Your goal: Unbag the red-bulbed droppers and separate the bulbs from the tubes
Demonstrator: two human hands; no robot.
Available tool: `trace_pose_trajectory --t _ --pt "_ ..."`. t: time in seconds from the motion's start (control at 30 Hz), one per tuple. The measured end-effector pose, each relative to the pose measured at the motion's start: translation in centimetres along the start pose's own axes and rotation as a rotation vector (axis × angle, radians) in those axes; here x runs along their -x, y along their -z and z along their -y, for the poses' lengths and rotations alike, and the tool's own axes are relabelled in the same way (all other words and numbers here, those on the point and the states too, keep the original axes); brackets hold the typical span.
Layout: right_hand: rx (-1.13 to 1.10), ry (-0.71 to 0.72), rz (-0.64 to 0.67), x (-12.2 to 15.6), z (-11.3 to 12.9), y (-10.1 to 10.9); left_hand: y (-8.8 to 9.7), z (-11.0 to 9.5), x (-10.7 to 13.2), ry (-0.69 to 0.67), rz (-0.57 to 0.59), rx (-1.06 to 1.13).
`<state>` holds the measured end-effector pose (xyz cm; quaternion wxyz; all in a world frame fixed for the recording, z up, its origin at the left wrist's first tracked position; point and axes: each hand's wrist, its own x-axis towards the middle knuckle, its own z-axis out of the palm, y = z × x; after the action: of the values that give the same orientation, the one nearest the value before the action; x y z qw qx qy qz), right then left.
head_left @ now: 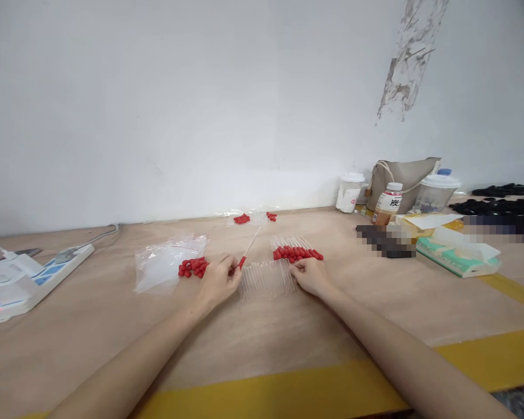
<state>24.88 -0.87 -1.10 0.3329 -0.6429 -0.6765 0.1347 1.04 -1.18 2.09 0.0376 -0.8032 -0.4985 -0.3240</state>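
Observation:
My left hand pinches the red end of a thin pale stick, which points up and away from me. Beside it lies a row of thin clear tubes. At the right end of that row, my right hand has its fingertips closed on what looks like one of the clear tubes. Just beyond the right hand, several red-ended sticks lie side by side, red ends toward me. To the left of my left hand sits a small pile of red pieces, partly on a clear plastic bag.
Small clear bags with red pieces lie by the wall. A power strip is at the left. On the right stand a paper cup, a bottle, a grey bag and a tissue pack. Yellow tape edges the table.

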Motion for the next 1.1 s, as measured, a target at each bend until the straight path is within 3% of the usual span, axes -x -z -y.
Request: trace_pose_trajectory --t 0.1,0.17,0.23,0.43,0.63,0.83,1.1 --pt "-0.024 0.121 -0.176 0.2 0.3 0.1 -0.2 1.0 2.4 -0.203 -0.078 -0.005" --pt "-0.055 0.282 -0.338 0.5 0.8 0.3 -0.6 1.4 3.2 -0.272 -0.103 -0.022" --pt "-0.036 0.451 -0.416 1.0 1.4 0.5 -0.9 1.5 3.4 -0.305 -0.121 -0.041" --pt "0.168 0.817 -0.281 1.8 2.2 -0.7 -1.1 1.5 3.4 -0.392 -0.167 -0.106" --pt "0.187 0.884 -0.235 2.0 2.4 -2.2 -0.7 1.0 3.3 -0.382 -0.183 -0.017" --pt "0.132 0.881 -0.235 2.5 2.6 -2.2 -0.8 0.7 3.0 -0.44 -0.064 -0.054" --pt "0.123 0.919 -0.215 2.7 2.1 -2.0 -0.8 1.0 3.5 -0.551 -0.06 -0.056"
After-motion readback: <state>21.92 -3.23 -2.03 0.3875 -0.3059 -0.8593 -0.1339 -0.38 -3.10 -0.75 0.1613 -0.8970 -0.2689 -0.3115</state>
